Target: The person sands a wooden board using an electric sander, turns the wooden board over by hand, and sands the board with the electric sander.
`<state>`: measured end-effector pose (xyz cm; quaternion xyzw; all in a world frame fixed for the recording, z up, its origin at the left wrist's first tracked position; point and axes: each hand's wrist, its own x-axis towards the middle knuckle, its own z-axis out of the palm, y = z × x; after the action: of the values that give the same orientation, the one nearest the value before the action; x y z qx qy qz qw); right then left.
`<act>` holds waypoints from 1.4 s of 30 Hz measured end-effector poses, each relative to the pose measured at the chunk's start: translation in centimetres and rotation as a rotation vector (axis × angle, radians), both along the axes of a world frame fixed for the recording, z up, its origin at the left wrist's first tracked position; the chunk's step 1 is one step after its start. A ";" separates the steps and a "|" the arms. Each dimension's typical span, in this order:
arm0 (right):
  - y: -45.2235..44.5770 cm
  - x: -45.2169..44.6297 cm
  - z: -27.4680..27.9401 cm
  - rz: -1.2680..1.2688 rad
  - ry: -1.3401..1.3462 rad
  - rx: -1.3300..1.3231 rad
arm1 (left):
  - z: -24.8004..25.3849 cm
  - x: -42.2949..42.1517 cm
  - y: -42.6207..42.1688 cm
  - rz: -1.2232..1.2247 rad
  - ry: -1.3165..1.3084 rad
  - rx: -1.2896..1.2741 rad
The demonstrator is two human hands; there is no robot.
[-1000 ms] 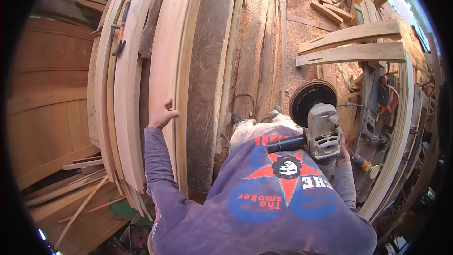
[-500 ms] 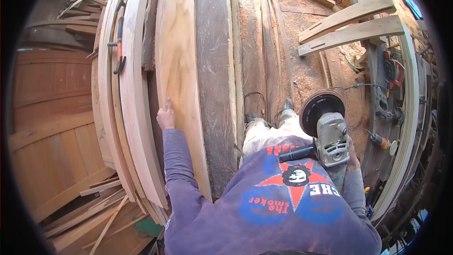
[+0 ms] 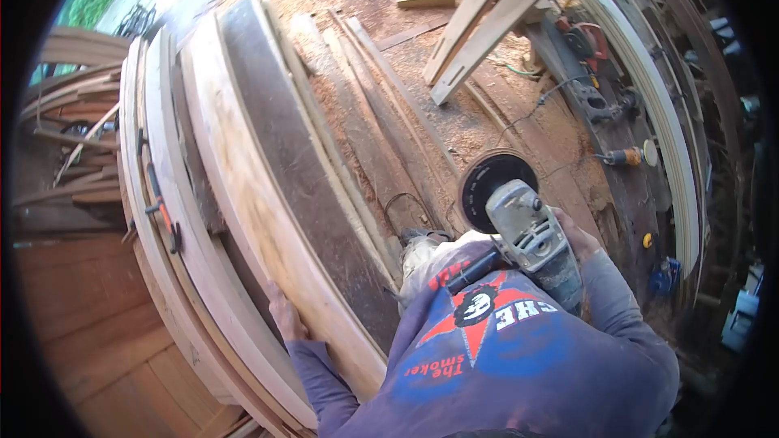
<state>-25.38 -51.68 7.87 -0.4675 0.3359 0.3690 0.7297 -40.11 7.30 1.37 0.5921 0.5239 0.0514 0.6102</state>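
My right hand (image 3: pixel 578 237) is closed around the body of a grey angle grinder (image 3: pixel 523 223) with a large round black disc (image 3: pixel 497 186). The grinder is held in front of my shirt, its dark side handle (image 3: pixel 473 268) pointing left. The disc is apart from the boards. My left hand (image 3: pixel 286 314) rests against the left edge of a long pale plank (image 3: pixel 243 162), fingers stretched out along it. A dark, dusty board (image 3: pixel 276 113) lies just right of that plank.
A clamp with an orange handle (image 3: pixel 161 204) lies on the pale boards (image 3: pixel 191 186) at left. Two slotted wooden pieces (image 3: pixel 495 28) jut out at upper right. An orange power tool (image 3: pixel 629 156) is on the right bench. Sawdust, strips and a cord (image 3: pixel 519 120) cover the floor.
The view has turned and now takes in the outdoors at upper left. My left hand has slid nearer to me along the plank's edge, its raised finger lowered. The grinder stays in my right hand.
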 end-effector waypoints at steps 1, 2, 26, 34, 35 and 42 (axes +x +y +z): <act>-0.3 0.2 -0.2 0.069 -0.027 -0.018 | 0.6 0.0 -1.4 0.016 -0.047 -0.013; 0.0 0.8 0.8 0.074 0.044 0.019 | 1.1 0.3 -2.8 0.031 -0.092 -0.027; -23.0 -2.0 -2.9 -0.425 -0.118 0.388 | 15.2 24.5 -30.5 -0.676 -0.230 0.125; -28.6 -7.2 -3.6 -0.706 -0.226 0.353 | 19.1 34.1 -47.2 -1.125 -0.339 0.067; -29.1 -7.9 -2.8 -0.721 -0.192 0.293 | 19.5 35.1 -49.3 -1.194 -0.344 0.061; -28.5 -13.9 -4.4 -0.815 -0.358 -0.008 | 18.7 37.0 -62.2 -1.476 -0.373 -0.008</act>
<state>-39.31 -80.21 3.47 -0.3563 0.3627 -0.0370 0.8603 -3.09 -54.92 20.02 0.7682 -0.1196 -0.2727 0.5668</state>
